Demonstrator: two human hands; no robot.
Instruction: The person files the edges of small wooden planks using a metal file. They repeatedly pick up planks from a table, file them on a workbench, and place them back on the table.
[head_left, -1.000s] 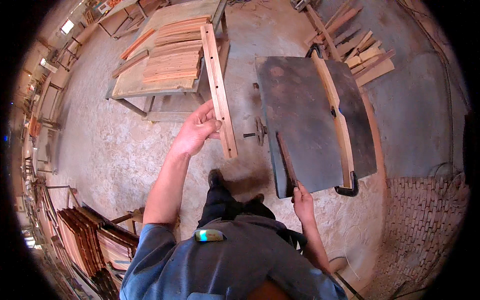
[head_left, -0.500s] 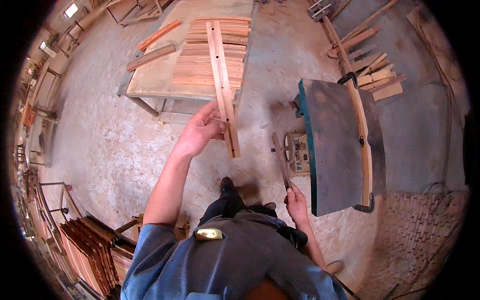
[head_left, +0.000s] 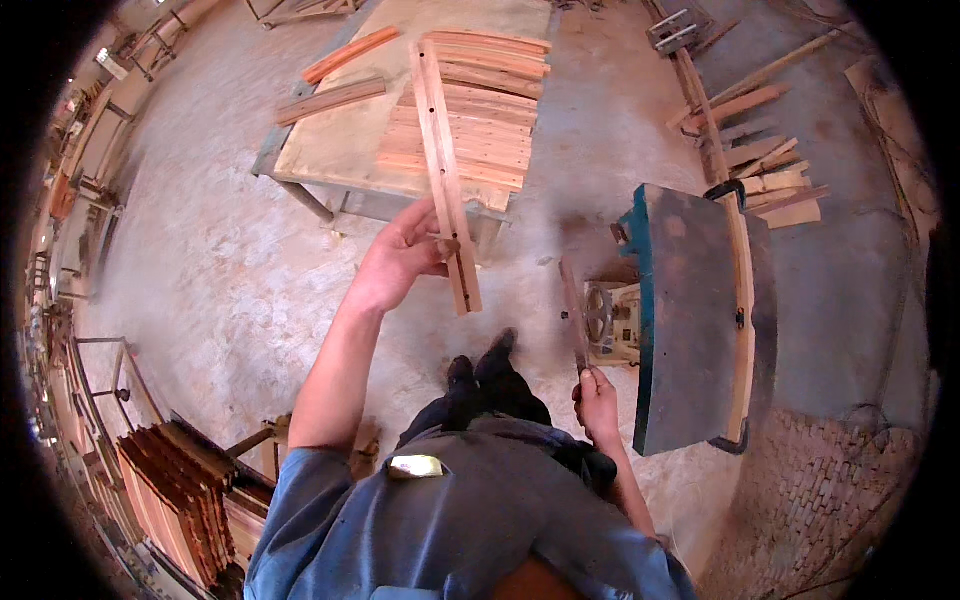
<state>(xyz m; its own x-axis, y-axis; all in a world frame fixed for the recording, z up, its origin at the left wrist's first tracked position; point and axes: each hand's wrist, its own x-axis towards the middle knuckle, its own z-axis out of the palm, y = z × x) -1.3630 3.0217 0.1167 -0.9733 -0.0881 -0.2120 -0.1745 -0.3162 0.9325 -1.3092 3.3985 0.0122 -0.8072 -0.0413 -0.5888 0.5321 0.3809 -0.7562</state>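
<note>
My left hand (head_left: 396, 258) is closed around the lower part of a long pale wooden strip (head_left: 441, 165) with a row of dark holes along it. The strip points up and away, in front of the table. Lower on the right, my right hand (head_left: 598, 405) grips the near end of a narrow brownish strip (head_left: 574, 315), seen nearly edge-on, with a small dark spot or knob at its side. Its fingers are wrapped round that end, next to the machine table. The two strips are apart from each other.
Ahead stands a worktable (head_left: 325, 150) bearing rows of wooden slats (head_left: 465, 125). To the right is a machine with a dark flat top (head_left: 690, 320) and a wooden fence (head_left: 739, 300). Offcuts (head_left: 785, 185) lie beyond it. Stacked boards (head_left: 170, 500) stand at lower left.
The worktable and machine have shifted right in view, the machine also lower. My feet are now closer together. Both hands keep their grips on the strips.
</note>
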